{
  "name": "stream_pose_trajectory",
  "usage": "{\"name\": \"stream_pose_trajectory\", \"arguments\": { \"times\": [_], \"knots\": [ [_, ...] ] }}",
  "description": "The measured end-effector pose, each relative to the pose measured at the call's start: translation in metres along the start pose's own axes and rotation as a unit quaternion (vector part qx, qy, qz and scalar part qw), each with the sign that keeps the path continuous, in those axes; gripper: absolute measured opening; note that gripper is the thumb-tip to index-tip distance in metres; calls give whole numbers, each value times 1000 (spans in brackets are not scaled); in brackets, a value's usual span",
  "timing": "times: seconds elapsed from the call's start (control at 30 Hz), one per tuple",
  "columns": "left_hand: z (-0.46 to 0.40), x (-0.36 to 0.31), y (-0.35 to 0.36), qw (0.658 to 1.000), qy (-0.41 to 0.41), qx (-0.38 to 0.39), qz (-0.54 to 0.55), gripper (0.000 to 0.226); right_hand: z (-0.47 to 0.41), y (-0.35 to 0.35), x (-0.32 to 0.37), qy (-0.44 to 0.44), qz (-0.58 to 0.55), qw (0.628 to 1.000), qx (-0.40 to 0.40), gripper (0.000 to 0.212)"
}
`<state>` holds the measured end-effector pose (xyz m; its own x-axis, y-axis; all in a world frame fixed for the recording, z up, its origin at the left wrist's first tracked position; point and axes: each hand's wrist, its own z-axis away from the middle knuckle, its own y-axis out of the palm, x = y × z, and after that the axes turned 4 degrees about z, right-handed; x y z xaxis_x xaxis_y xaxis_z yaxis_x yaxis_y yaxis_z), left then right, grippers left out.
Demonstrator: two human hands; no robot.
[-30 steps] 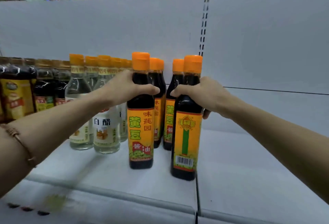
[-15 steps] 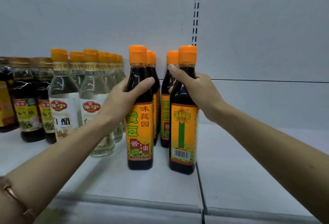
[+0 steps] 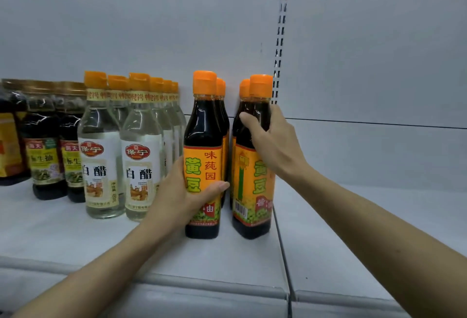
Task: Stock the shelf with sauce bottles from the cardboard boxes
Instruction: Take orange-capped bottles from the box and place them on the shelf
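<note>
Two dark soy sauce bottles with orange caps and orange labels stand upright at the front of the white shelf [image 3: 227,262]. My left hand [image 3: 182,196] grips the left front bottle [image 3: 203,125] low on its label, thumb across the front. My right hand [image 3: 275,145] wraps the shoulder of the right front bottle [image 3: 252,204], whose label faces partly sideways with the barcode showing. More of the same bottles stand in a row behind each one.
Clear white vinegar bottles [image 3: 101,156] with orange caps stand in rows just left of my left hand. Darker soy bottles [image 3: 45,161] stand further left. The shelf section [image 3: 379,229] to the right of the upright slotted post [image 3: 279,65] is bare.
My left hand slid down from the left bottle's neck to its label. My right hand turned the right bottle, so its label now faces more to the right.
</note>
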<state>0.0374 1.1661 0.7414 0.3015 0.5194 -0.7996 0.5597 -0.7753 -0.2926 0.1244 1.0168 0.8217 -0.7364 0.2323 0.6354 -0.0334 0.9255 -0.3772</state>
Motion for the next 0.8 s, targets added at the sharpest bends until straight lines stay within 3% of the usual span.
{"name": "stream_pose_trajectory", "arguments": {
  "times": [0.2,0.27,0.37,0.47,0.67,0.8],
  "knots": [
    [6,4,-3,999,23,-26,6,97,15,-16,4,8,-23,990,136,11],
    [6,5,-4,1000,24,-18,0,93,18,-20,3,4,9,986,164,21],
    [9,6,-2,999,41,-8,-22,81,18,-21,-2,-7,91,987,133,51],
    [9,6,-3,998,42,-7,-50,79,18,-19,-5,-1,112,988,110,65],
    [6,9,-4,998,45,4,-48,78,20,-12,-11,-10,96,989,111,70],
    [1,13,-4,998,30,8,-49,88,16,-8,-13,-13,105,989,104,67]
  ]
}}
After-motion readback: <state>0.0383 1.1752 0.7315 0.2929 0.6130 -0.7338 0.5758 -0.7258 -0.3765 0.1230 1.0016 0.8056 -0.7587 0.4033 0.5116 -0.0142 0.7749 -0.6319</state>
